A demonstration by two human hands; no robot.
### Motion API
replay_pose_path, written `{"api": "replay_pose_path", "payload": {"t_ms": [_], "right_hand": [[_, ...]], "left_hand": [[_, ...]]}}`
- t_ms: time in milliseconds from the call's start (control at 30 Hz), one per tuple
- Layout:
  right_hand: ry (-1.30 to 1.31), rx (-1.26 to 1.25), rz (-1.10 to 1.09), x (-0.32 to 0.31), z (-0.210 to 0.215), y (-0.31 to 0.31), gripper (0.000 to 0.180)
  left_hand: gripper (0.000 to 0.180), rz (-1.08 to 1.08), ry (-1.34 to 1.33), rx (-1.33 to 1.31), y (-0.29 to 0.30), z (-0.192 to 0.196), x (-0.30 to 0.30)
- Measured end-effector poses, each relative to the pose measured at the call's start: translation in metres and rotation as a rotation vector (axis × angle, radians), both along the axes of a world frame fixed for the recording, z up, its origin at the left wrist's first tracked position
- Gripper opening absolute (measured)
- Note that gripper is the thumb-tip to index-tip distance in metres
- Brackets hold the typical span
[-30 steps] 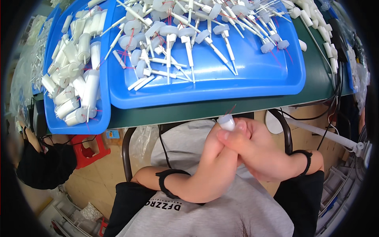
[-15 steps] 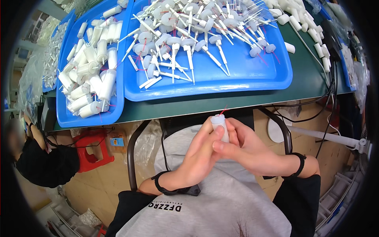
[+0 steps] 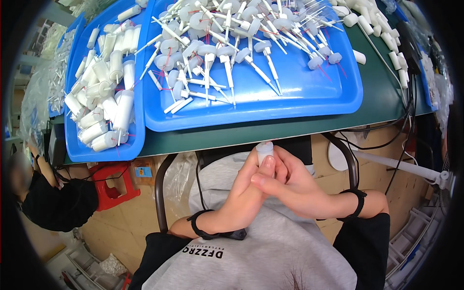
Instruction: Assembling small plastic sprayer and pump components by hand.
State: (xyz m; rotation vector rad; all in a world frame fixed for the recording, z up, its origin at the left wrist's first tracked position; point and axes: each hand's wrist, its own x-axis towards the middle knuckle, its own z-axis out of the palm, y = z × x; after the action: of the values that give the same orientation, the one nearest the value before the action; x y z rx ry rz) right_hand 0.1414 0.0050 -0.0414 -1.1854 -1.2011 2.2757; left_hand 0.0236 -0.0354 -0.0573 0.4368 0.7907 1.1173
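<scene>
A white plastic cylinder [image 3: 264, 152] with a paler cap stands nearly upright between my hands, in front of the table edge. A trace of red thread shows at its top. My left hand [image 3: 245, 186] is closed around it, thumb pressed along its near side. My right hand [image 3: 296, 180] is closed over the other side, its thumb lying across my left thumb. The fingers cover the cylinder's lower part.
On the green table [image 3: 203, 141], a wide blue tray [image 3: 309, 104] bears many white stems with round discs and red threads. A narrower blue tray [image 3: 140, 123] has similar white cylinders. Loose white pieces [image 3: 386, 36] lie at right. Cables [image 3: 406, 113] hang there; a red stool [image 3: 107, 181] stands left.
The cylinder has sunk lower between my fingers and less red thread shows. My right thumb has shifted left onto my left thumb. The trays appear slightly lower left.
</scene>
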Motion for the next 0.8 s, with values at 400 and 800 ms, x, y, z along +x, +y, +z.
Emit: {"api": "replay_pose_path", "payload": {"t_ms": [400,800], "right_hand": [[-0.01,0.077,0.046,0.005,0.005,0.031,0.046],[0.008,-0.345,-0.214,-0.02,0.025,0.017,0.039]], "left_hand": [[0.026,0.316,0.118,-0.002,0.004,-0.002,0.038],[0.029,-0.135,-0.133,-0.449,0.022,0.034,-0.019]]}}
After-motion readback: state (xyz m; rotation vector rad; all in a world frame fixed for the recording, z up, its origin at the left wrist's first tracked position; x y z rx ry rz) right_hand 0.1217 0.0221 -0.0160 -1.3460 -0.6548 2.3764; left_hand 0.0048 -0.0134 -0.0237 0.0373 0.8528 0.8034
